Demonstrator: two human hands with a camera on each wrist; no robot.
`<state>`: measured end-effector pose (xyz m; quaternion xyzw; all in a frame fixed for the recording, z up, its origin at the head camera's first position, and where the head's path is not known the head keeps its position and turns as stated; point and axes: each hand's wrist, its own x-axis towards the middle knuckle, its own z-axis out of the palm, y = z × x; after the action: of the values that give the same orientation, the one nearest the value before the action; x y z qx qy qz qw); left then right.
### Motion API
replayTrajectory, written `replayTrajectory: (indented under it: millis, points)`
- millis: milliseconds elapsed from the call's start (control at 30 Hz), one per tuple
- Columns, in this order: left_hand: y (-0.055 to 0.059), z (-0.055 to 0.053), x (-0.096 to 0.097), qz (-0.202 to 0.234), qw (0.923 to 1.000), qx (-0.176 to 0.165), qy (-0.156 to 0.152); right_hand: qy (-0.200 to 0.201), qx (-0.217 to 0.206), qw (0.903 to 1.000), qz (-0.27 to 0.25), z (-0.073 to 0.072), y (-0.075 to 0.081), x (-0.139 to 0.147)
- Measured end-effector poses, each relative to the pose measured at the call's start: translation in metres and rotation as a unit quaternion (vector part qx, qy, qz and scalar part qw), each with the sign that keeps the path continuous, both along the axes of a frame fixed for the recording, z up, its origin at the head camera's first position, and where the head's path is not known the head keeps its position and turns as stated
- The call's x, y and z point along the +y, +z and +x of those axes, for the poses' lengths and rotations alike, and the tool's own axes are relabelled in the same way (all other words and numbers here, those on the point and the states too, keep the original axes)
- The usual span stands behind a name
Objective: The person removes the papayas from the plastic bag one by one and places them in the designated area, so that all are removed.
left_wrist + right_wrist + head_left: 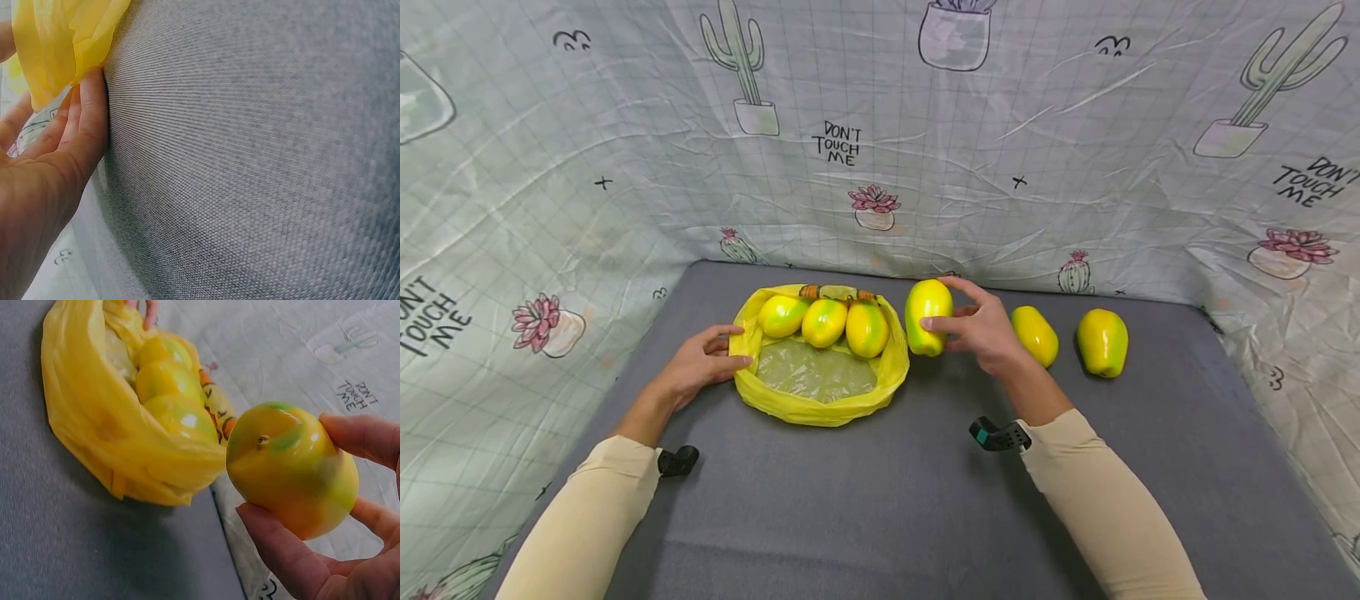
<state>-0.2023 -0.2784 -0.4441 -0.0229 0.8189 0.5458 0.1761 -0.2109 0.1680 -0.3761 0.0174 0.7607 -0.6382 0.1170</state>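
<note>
A: What surrounds the work?
B: A pale cloth [962, 171], printed with cacti and "DON'T TOUCH ME", hangs behind and at both sides of a grey table [850, 517]. The table's far edge meets it just past the yellow bag [820, 414].

A: Where is there room to move?
B: A broad stretch of grey lies in front of the bag, between the forearms. The held fruit [927, 312] is just beside the bag's right rim; whether they touch, I cannot tell. Farther right lie an inner fruit [1034, 336] and an outer fruit [1102, 342], apart from each other and short of the right edge.

A: How does the held one look?
B: Long, rounded, glossy, yellow with green patches. The right wrist view shows a small dark stem mark on its end.

A: And the fingers?
B: The right hand [988, 333] pinches it, thumb on the near side, spread fingers on the far side. The left hand [700, 367] holds the bag's left rim between thumb and fingers, plastic draping by the fingertips.

A: Materials?
B: The bag is thin, crinkled plastic with an oval mouth and a paler, wrinkled floor. Three fruits [825, 323] sit in a row along its far wall, near an orange-and-black printed strip [838, 292]. The table has a fine woven texture; the sleeves [587, 517] are plain cream.
</note>
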Motion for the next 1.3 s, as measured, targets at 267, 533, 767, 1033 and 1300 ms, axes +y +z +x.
replayTrajectory:
  millis: [267,533,767,1033,1300]
  points:
    - [-0.001,0.000,0.000,-0.003,1.0000,-0.001,0.003,-0.005,-0.005,0.9999,0.012,-0.004,-0.005,0.012]
    - [-0.002,-0.001,-0.001,0.004,1.0000,-0.001,0.003,-0.007,-0.007,0.9995,0.028,-0.006,-0.007,0.022]
    - [-0.002,-0.001,-0.001,0.001,1.0000,-0.003,0.002,-0.016,-0.013,0.9990,0.040,-0.009,-0.010,0.031]
    - [-0.001,-0.001,-0.001,-0.003,1.0000,0.000,-0.001,-0.025,-0.028,0.9982,0.047,-0.011,-0.012,0.038]
    - [-0.002,-0.001,-0.001,-0.002,1.0000,0.002,-0.001,-0.023,-0.035,0.9974,0.059,-0.014,-0.015,0.045]
